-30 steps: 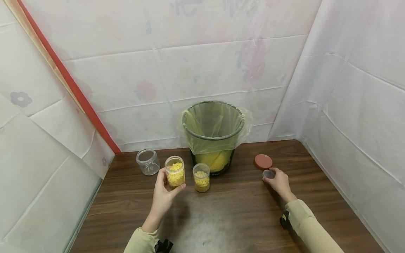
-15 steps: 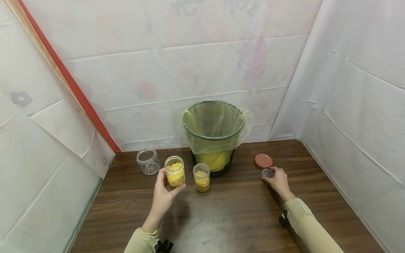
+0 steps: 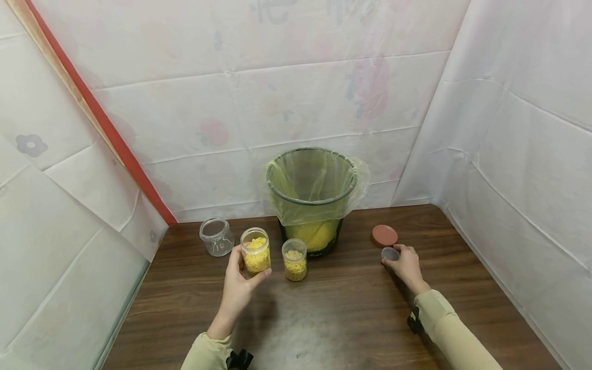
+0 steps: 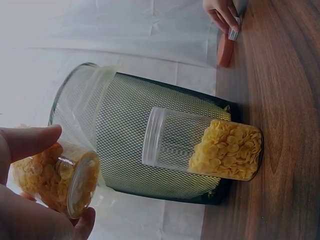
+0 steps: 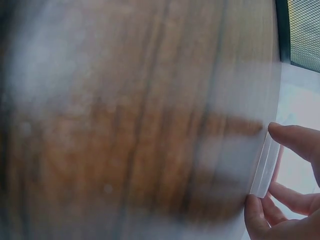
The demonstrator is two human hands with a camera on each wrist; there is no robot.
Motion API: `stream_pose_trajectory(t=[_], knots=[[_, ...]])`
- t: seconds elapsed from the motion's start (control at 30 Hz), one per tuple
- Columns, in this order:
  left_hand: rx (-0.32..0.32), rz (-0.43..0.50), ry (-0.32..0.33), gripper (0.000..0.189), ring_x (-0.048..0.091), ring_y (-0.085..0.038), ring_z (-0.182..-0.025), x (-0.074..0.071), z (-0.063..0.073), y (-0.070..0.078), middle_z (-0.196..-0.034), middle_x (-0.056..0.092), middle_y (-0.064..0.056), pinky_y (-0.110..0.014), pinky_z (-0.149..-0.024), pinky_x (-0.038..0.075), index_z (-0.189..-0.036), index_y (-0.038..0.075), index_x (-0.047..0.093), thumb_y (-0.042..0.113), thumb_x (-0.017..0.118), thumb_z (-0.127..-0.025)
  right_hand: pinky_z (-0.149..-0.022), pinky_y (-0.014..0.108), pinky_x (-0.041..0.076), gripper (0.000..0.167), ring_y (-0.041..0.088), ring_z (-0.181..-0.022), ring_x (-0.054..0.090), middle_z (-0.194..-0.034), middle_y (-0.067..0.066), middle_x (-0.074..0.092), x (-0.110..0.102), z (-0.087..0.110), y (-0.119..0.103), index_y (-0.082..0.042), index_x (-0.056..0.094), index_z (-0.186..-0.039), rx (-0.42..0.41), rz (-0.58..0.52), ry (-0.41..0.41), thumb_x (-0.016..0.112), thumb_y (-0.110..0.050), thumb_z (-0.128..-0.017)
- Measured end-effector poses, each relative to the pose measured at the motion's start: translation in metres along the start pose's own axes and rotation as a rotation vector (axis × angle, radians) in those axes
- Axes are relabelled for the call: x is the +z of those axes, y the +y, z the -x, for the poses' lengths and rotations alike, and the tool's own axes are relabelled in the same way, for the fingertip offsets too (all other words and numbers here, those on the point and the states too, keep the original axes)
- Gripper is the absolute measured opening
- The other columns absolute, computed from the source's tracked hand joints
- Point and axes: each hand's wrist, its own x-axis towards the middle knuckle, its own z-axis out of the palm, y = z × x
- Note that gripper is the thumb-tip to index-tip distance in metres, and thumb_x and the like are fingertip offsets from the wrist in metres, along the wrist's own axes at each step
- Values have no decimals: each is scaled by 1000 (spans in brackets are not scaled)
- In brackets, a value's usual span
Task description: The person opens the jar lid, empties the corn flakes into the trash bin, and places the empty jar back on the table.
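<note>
My left hand (image 3: pixel 239 281) grips a clear open jar of yellow flakes (image 3: pixel 255 253) that stands on or just above the wooden table (image 3: pixel 342 313); the left wrist view shows that jar (image 4: pixel 55 177) between thumb and palm. A shorter jar of yellow flakes (image 3: pixel 294 259) stands to its right, in front of the bin, and also shows as the short jar (image 4: pixel 210 150). My right hand (image 3: pixel 405 264) pinches a small clear lid (image 3: pixel 390 253) at the table surface. In the right wrist view the clear lid (image 5: pixel 262 170) is edge-on between the fingertips (image 5: pixel 295 142).
A black mesh bin (image 3: pixel 312 198) lined with a yellow bag stands at the back centre. An empty clear jar (image 3: pixel 216 236) sits back left. A red-brown lid (image 3: pixel 385 235) lies just behind my right hand. White sheeted walls close in the table on three sides.
My right hand with the small clear lid has edged slightly left and back. The left hand and its jar have not moved.
</note>
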Motion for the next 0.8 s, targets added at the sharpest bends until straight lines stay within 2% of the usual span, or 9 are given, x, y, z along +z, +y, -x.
stream_pose_trajectory(t=[0.17,0.37,0.6,0.73,0.8], knots=[[0,13,0,67,54,-9,-105,0,0,0,-110,55,1,-17,-89,43,-120,0,45,-13,78,-64,-91,58,38,63,50,-111,45,-119,37,49,-1,0,-1,14,51,-122,0,5,-6,77,-21,-76],[15,11,1,66,54,-8,-104,0,-1,1,-110,56,1,-16,-88,43,-120,-1,45,-14,77,-64,-95,60,35,57,51,-113,44,-121,38,48,-2,0,-2,14,51,-122,8,-13,-8,67,-27,-85],[14,24,16,64,56,-10,-102,-1,-3,6,-108,57,0,-18,-86,45,-119,0,46,-14,77,-65,-102,59,26,49,49,-119,40,-120,37,52,-7,-2,-7,15,53,-120,17,-28,90,55,-26,-93],[3,25,30,65,55,-10,-101,-2,-5,11,-108,57,2,-18,-85,45,-122,1,47,-13,77,-66,-101,58,26,49,49,-120,37,-124,36,48,-11,-2,-14,12,50,-124,33,-66,134,55,-27,-94],[-11,23,38,65,55,-10,-100,-2,-6,20,-107,57,3,-17,-85,45,-123,-1,46,-14,77,-66,-101,58,27,49,49,-120,38,-124,34,48,-14,-1,-19,11,49,-125,27,-76,146,54,-28,-95]])
